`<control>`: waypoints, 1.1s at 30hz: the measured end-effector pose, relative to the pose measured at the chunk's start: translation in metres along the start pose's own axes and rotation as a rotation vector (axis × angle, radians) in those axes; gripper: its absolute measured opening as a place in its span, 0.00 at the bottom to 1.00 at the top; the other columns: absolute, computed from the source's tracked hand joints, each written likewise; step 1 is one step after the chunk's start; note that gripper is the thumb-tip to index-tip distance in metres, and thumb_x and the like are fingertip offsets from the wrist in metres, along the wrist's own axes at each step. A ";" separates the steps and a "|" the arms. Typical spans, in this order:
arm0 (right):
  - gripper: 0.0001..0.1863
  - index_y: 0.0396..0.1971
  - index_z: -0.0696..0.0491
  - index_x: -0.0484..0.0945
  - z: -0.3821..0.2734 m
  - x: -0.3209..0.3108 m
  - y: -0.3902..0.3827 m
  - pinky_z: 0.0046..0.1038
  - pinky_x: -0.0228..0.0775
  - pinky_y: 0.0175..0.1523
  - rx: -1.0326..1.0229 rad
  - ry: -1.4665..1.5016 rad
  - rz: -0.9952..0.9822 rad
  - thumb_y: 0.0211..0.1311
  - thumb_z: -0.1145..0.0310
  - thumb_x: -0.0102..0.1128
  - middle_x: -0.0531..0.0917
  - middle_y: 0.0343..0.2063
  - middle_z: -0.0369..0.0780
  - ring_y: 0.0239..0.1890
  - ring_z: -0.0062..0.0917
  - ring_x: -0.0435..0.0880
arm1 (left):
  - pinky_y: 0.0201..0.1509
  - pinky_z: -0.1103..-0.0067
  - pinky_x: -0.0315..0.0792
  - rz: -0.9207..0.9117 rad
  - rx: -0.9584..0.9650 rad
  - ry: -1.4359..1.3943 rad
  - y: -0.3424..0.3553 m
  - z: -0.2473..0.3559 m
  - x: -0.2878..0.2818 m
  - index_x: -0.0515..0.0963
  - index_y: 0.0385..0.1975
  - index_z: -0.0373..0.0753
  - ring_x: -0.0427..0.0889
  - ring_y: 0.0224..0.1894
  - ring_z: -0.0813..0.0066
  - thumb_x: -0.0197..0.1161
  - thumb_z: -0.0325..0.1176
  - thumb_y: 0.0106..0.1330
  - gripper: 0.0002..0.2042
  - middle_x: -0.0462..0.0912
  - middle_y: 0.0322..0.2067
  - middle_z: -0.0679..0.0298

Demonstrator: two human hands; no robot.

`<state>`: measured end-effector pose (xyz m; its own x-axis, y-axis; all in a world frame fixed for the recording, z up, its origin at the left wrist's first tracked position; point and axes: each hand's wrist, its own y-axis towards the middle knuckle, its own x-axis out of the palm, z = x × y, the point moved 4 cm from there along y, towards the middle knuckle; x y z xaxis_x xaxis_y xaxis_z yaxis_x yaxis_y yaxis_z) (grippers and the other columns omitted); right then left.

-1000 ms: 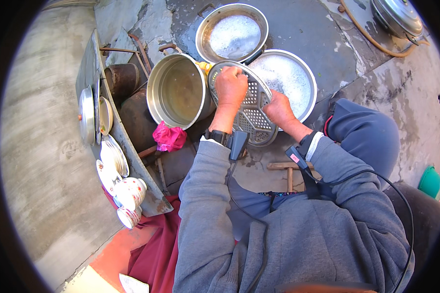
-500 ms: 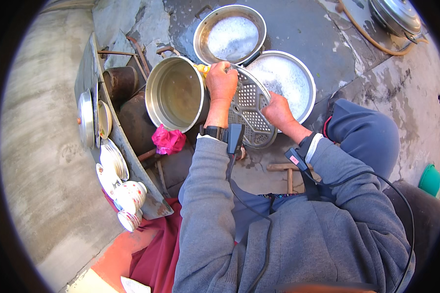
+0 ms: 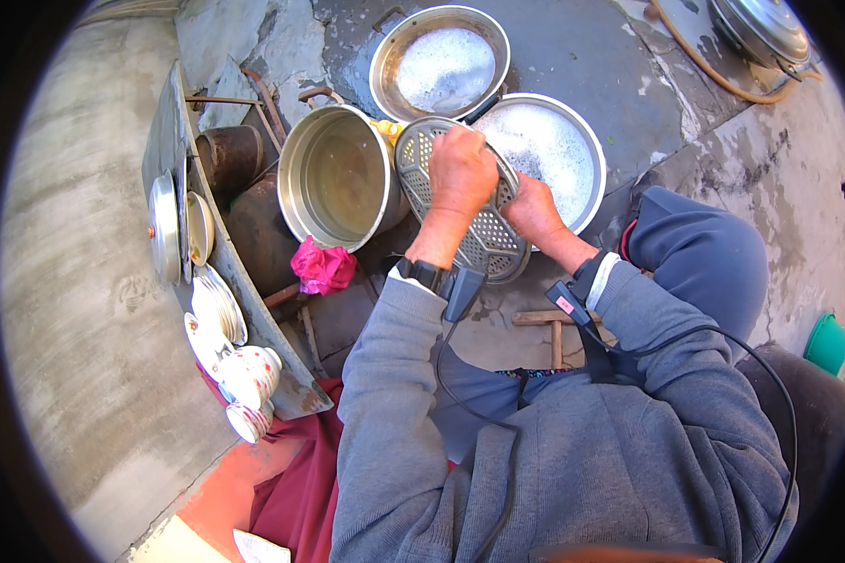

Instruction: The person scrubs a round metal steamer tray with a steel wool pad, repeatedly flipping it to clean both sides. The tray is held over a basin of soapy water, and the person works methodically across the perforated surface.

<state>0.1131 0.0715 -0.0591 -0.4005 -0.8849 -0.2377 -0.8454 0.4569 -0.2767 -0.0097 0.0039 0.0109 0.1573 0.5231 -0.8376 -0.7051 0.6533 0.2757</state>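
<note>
A round, perforated metal steamer tray (image 3: 491, 246) is held tilted in front of me, above the ground. My right hand (image 3: 538, 210) grips its right edge, fingers wrapped round the rim. Over the tray's upper face lies my left hand (image 3: 462, 176), its fingers curled and closed; whatever they may hold is hidden under the hand. Just beyond the tray stands a metal basin (image 3: 599, 178) of soapy water, partly covered by the tray and my right hand. To the left, a deep metal pot (image 3: 294, 183) contains cloudy water. Something yellow (image 3: 388, 129) shows between pot and tray.
Another pan (image 3: 380, 80) of suds sits farther back. A pink crumpled bag or cloth (image 3: 322, 267) lies below the pot. Stacked plates (image 3: 221, 305), patterned bowls (image 3: 252, 375) and a lid (image 3: 164, 228) rest along a slanted board (image 3: 286, 366) at left. A wooden stool (image 3: 549, 319) is near my legs.
My left hand has moved right and slightly down, from the tray's upper left rim onto its perforated face. The tray's upper left part is more exposed. My right hand keeps its grip.
</note>
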 end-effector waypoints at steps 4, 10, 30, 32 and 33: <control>0.13 0.40 0.57 0.82 -0.001 0.000 0.001 0.40 0.77 0.45 0.003 -0.021 0.000 0.54 0.70 0.66 0.85 0.33 0.54 0.40 0.51 0.85 | 0.46 0.62 0.75 -0.046 0.078 0.018 -0.006 0.006 0.000 0.83 0.29 0.36 0.82 0.38 0.55 0.62 0.23 0.51 0.06 0.84 0.32 0.58; 0.21 0.45 0.59 0.81 -0.002 -0.003 0.003 0.32 0.77 0.46 0.084 -0.026 -0.049 0.46 0.80 0.60 0.88 0.33 0.47 0.38 0.31 0.88 | 0.43 0.62 0.76 0.019 -0.047 0.083 0.024 -0.036 0.004 0.84 0.25 0.37 0.83 0.37 0.52 0.62 0.27 0.51 0.05 0.85 0.31 0.55; 0.14 0.40 0.59 0.81 0.001 -0.006 0.000 0.39 0.76 0.45 0.041 -0.022 -0.012 0.52 0.73 0.64 0.86 0.33 0.53 0.39 0.46 0.86 | 0.39 0.61 0.75 -0.036 0.018 0.091 0.018 -0.012 0.004 0.82 0.25 0.42 0.80 0.35 0.52 0.61 0.25 0.51 0.05 0.83 0.30 0.59; 0.12 0.38 0.58 0.82 0.003 -0.006 0.000 0.42 0.76 0.45 0.015 -0.036 0.009 0.55 0.69 0.66 0.85 0.34 0.55 0.41 0.52 0.85 | 0.39 0.63 0.76 -0.069 0.118 0.058 -0.001 0.008 0.007 0.82 0.25 0.41 0.80 0.35 0.52 0.62 0.25 0.51 0.04 0.82 0.30 0.59; 0.12 0.38 0.58 0.82 0.004 -0.005 0.000 0.42 0.76 0.45 0.005 -0.045 0.015 0.55 0.69 0.66 0.85 0.34 0.55 0.41 0.52 0.85 | 0.39 0.64 0.75 -0.092 0.180 0.014 -0.011 0.018 0.009 0.81 0.25 0.41 0.79 0.34 0.53 0.62 0.24 0.51 0.04 0.82 0.29 0.59</control>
<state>0.1164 0.0769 -0.0617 -0.3969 -0.8728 -0.2840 -0.8375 0.4710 -0.2770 0.0120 0.0114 0.0085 0.2047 0.4502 -0.8691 -0.5529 0.7859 0.2769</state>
